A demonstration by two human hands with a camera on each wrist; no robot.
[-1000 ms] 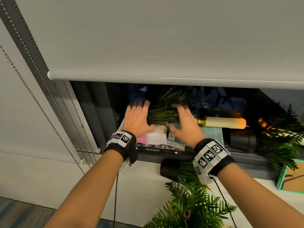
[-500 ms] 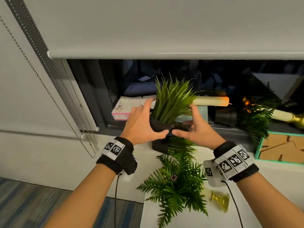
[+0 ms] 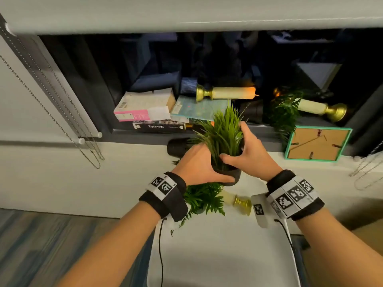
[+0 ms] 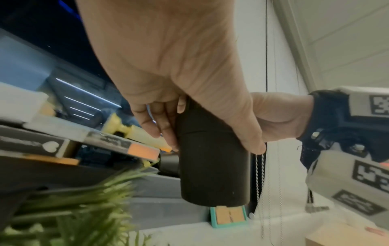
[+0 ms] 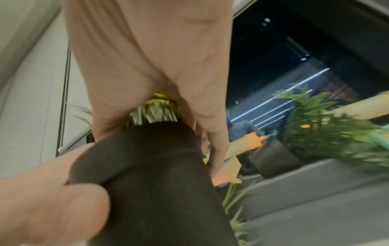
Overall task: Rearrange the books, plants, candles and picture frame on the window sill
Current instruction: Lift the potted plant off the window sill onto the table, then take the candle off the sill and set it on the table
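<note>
We hold the grassy green plant in its black cylindrical pot point(image 3: 224, 139) upright in the air, just in front of the dark grey window sill point(image 3: 261, 129) and above the white ledge point(image 3: 207, 245). Our left hand point(image 3: 200, 165) wraps round the pot's left side with the thumb across its lower front, and our right hand point(image 3: 248, 154) grasps the rim and right side, fingers curled round it. On the sill behind lies a loose stack of books point(image 3: 157, 112), a cream candle in a gold holder point(image 3: 226, 93) on its side atop them, and farther right a fern plant point(image 3: 285, 112) beside a second toppled cream candle with a gold base point(image 3: 323, 109). A teal-edged picture frame with a brown backing point(image 3: 317, 145) lies at the right. Below our wrists a leafy fern point(image 3: 204, 198) and a small gold candle holder point(image 3: 240, 203) lie on the ledge.
</note>
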